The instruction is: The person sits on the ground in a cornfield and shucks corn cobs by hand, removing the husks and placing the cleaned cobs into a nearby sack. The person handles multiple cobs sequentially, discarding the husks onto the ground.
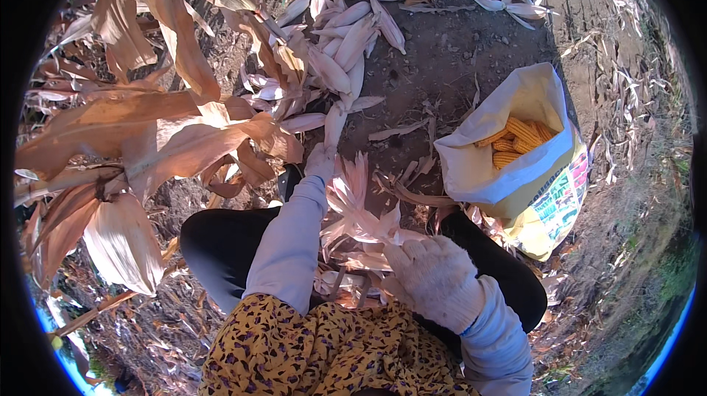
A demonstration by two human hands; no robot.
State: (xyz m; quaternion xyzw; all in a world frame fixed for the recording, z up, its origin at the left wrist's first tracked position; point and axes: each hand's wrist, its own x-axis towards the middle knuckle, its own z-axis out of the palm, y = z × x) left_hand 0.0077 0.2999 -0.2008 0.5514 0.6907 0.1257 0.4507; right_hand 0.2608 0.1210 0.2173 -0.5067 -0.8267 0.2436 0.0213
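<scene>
My left hand, in a pale work glove, reaches forward between my knees. It is closed around the near end of an ear of corn in its dry husk. Beyond it lies a pile of unhusked ears. My right hand, in a white knit glove, hovers with curled fingers over my right thigh. Its fingertips are beside a heap of peeled corn husks; whether they pinch anything is hidden by the hand.
An open woven sack with bare yellow corn cobs stands at the right. Dry corn stalks with broad leaves crowd in from the left. One husked ear hangs on a stalk. Loose husks lie on the soil.
</scene>
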